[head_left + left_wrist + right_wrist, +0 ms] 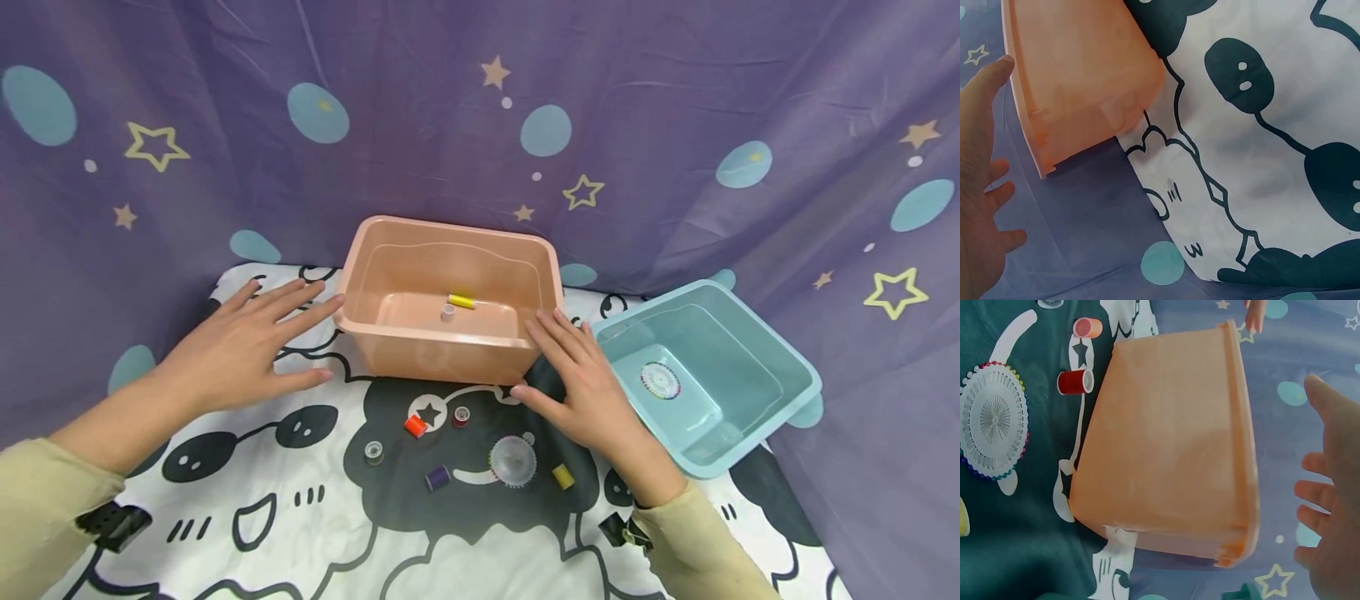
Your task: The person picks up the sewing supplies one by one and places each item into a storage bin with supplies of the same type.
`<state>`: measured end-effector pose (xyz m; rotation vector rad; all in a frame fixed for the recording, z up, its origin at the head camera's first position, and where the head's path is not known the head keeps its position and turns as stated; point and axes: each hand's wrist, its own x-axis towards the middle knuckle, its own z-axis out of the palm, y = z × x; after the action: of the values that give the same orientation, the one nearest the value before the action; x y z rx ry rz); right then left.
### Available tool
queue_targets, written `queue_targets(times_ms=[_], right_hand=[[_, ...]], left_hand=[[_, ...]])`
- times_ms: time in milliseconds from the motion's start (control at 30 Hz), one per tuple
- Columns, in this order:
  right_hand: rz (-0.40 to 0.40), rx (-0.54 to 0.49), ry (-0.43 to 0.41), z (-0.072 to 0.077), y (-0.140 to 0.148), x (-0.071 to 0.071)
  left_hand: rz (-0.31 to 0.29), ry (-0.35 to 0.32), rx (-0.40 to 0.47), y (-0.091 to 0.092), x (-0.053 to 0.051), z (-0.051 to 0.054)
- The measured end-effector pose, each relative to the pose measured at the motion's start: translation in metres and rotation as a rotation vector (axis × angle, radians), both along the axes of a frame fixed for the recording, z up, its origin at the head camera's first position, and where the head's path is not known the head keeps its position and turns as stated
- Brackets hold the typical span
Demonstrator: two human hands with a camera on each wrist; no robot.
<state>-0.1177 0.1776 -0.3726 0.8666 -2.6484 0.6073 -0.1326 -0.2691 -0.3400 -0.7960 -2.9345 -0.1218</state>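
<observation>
A peach plastic tub (442,358) stands between my two hands. Inside it lie a yellow thread spool (461,301) and a small white spool (447,312). My left hand (258,346) hovers at the tub's left side, fingers spread and holding nothing; its thumb (1004,65) is near the rim in the left wrist view. At the right front corner my right hand (581,379) has straight fingers and grips nothing; the right wrist view shows it apart from the rim. Before the tub lie orange (416,426) and red (461,417) spools and a pin wheel (513,461).
A teal tub (801,402) at the right holds another pin wheel (660,380). Nearer me on the patterned cloth (315,500) are a whitish spool (373,452), a purple spool (437,478) and a yellow spool (563,477). A purple curtain (435,167) hangs behind.
</observation>
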Motion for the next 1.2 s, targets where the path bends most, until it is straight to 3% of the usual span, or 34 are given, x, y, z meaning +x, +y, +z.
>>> queue_targets(times_ms=[433, 600, 967, 1200], right_hand=[[-0.022, -0.078, 0.137, -0.029, -0.007, -0.018], [-0.017, -0.136, 0.215, -0.04, -0.01, -0.025], [-0.061, -0.222, 0.336, -0.057, -0.016, -0.034], [-0.045, -0.263, 0.375, -0.064, -0.019, -0.041]], left_hand=[[-0.099, 0.12, 0.058, 0.001, 0.007, -0.004], [-0.121, 0.133, 0.069, 0.001, 0.011, -0.008], [-0.209, 0.214, 0.135, 0.0, 0.019, -0.018], [-0.249, 0.271, 0.153, -0.001, 0.023, -0.021]])
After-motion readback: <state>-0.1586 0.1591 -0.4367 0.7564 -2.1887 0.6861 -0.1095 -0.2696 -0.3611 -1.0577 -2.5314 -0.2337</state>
